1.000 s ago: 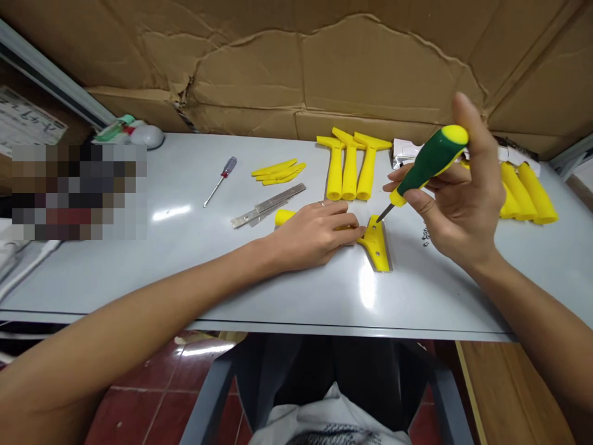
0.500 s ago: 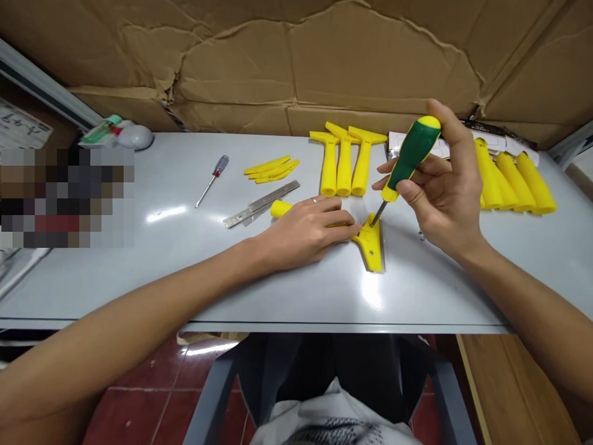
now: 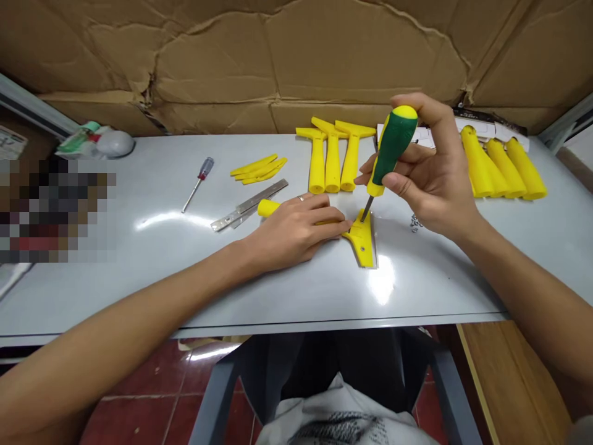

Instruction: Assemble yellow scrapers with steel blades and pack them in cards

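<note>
My left hand (image 3: pixel 303 228) is wrapped over the handle of a yellow scraper (image 3: pixel 364 244), pressing it flat on the table. A thin metal blade lies along the scraper's wide head, on its right side. My right hand (image 3: pixel 435 167) grips a green and yellow screwdriver (image 3: pixel 393 145) by its handle, tilted. The screwdriver's tip meets the upper part of the scraper head, where any screw is too small to make out. Just left of my right wrist lie several small screws or nuts (image 3: pixel 416 222).
Yellow scraper bodies (image 3: pixel 333 161) lie behind my hands, and several more yellow handles (image 3: pixel 504 164) are at the right. Metal blades (image 3: pixel 250 204), yellow strips (image 3: pixel 259 169) and a small screwdriver (image 3: pixel 198 183) lie to the left. Cardboard (image 3: pixel 222 55) stands along the back of the table (image 3: pixel 162 272).
The view has shifted slightly, so things appear further left. The screwdriver handle stands a little more upright, its tip still on the scraper head. My left hand keeps its hold.
</note>
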Tool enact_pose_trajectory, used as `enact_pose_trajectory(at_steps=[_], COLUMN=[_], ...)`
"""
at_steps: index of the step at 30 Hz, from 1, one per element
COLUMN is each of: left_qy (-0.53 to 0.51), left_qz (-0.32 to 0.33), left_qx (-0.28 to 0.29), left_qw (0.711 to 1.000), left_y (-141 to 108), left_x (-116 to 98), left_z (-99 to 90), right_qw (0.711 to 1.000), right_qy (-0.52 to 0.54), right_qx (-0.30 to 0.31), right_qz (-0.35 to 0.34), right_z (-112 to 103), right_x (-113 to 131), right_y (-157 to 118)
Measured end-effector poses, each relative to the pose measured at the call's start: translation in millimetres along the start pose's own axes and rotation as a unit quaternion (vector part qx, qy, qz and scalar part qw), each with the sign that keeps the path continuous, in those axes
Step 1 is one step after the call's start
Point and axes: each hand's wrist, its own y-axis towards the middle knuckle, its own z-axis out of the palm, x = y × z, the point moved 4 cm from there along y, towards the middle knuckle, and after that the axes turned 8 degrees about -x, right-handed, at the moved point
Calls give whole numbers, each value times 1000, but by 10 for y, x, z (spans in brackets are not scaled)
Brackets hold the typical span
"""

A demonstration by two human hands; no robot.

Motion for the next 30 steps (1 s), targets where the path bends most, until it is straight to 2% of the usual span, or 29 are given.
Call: enact_pose_trajectory(at_steps=[10,15,19,26,30], left_qy=[51,70,80,86,75], left_qz=[-32,-48,-52,-1,3], left_qx=[-12,-14,-17,-37,-26], left_qw=[998,996,995,996,997], left_y=[0,4,12,19,13], left_x=[-106,-186,-211,-165,-134], left_z=[10,20,28,10,17], right_qw=[984,973,967,975,968], right_qy=[-107,-145,-172,-153,-163], right_qx=[-125,-160,-165,-126,-142], right_qz=[-62,-79,-93,-102,-125], right_z=[77,152,158,139,142], right_x=[-11,49,100,104,119], right_y=[-155,-241,-249,-197,-234])
